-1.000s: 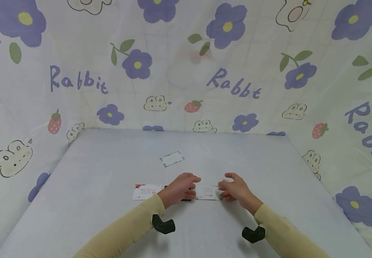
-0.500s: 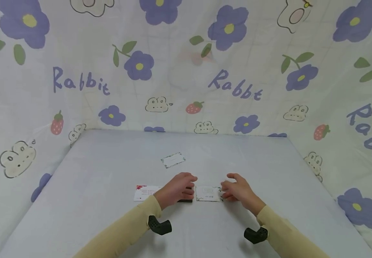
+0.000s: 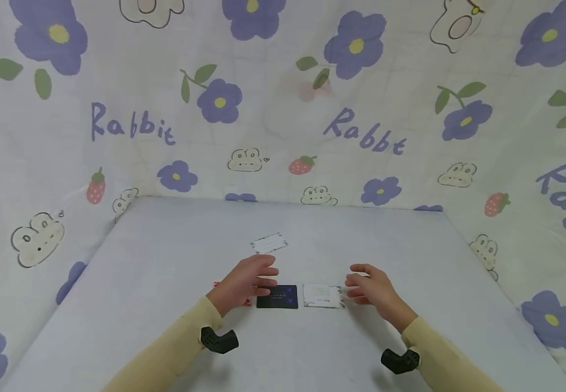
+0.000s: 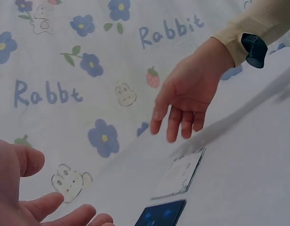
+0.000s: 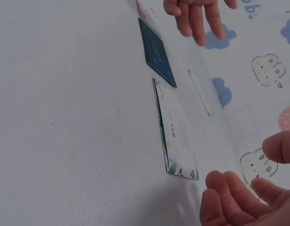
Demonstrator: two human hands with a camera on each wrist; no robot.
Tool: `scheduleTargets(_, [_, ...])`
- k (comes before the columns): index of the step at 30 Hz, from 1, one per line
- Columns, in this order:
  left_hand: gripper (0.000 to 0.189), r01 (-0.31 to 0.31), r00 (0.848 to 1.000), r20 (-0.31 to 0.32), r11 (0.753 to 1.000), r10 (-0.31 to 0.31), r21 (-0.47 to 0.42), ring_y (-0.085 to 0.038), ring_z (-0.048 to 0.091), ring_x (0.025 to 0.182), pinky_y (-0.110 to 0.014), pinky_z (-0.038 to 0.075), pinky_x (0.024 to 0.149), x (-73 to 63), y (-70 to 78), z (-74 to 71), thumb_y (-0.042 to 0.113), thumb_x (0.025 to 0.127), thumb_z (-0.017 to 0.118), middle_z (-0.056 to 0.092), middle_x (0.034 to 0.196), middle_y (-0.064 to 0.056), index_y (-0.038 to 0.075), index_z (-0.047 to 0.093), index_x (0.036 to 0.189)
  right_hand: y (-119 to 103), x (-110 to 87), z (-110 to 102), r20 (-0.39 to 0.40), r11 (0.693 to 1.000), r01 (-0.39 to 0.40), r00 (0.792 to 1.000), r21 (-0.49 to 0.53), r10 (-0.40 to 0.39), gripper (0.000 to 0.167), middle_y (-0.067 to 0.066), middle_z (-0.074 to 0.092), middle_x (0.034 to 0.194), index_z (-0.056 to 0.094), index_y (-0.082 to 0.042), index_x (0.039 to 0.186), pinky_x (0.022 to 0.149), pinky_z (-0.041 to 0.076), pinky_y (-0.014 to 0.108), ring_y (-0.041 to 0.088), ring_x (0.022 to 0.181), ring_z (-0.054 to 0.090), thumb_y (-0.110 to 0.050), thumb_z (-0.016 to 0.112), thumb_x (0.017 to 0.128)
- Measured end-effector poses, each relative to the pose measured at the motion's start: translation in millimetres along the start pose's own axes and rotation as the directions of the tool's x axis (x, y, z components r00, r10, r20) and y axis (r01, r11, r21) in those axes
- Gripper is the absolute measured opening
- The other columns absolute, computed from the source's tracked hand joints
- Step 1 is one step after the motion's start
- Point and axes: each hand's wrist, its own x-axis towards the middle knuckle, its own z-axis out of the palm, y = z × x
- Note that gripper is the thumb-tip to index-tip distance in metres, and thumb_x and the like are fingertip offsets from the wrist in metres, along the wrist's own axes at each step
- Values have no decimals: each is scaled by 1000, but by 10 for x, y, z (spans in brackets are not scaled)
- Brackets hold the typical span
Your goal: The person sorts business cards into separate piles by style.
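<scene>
Three business cards or small card stacks lie in a row on the table. At the right is a white one with a green leaf border (image 3: 323,296), in the middle a dark blue one (image 3: 283,297), and at the left a red-and-white one (image 5: 148,15). My left hand (image 3: 244,283) hovers over the left end of the row, fingers loosely spread, hiding most of the red-and-white card in the head view. Beside the right end of the row, my right hand (image 3: 373,289) hovers with relaxed fingers. Neither hand holds anything.
One more white leaf-bordered card (image 3: 269,243) lies tilted farther back, beyond the left hand. The white table (image 3: 361,234) ends at a printed curtain (image 3: 283,125) at the back and sides. A black wrist device (image 3: 220,341) sits on the left sleeve, another (image 3: 400,361) on the right.
My left hand has moved left, uncovering the dark blue card and now covering most of the red-and-white one. My right hand has drawn slightly away from the white card. The head view has shifted slightly.
</scene>
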Motion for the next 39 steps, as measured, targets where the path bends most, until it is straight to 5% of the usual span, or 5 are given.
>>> scheduleTargets(17, [58,-3,990,-138,999,-1,-32,-35,62,127,-36,55,100,-171,-54,-718,40,106,49,61,142,-20,11,39,154,-69,91,49,20,1000,0,1000,18,-1,47,21,71,117,47,2,143,69,57,26,14,78,70,-24,54,104])
scheduleTargets(31, [59,1,982,-190,997,-16,-79,-34,62,125,-40,53,103,-135,-41,-912,38,107,47,56,146,-22,11,32,157,-274,291,253,49,1000,0,999,3,0,49,23,68,123,46,1,145,72,56,26,16,82,69,-26,53,104])
scheduleTargets(39, [59,5,979,-200,986,-39,-166,-40,55,134,-49,44,115,25,-39,-942,35,107,47,51,150,-24,9,30,157,-341,442,371,67,1000,7,998,0,-7,48,24,68,125,46,1,145,71,56,24,12,78,68,-24,53,105])
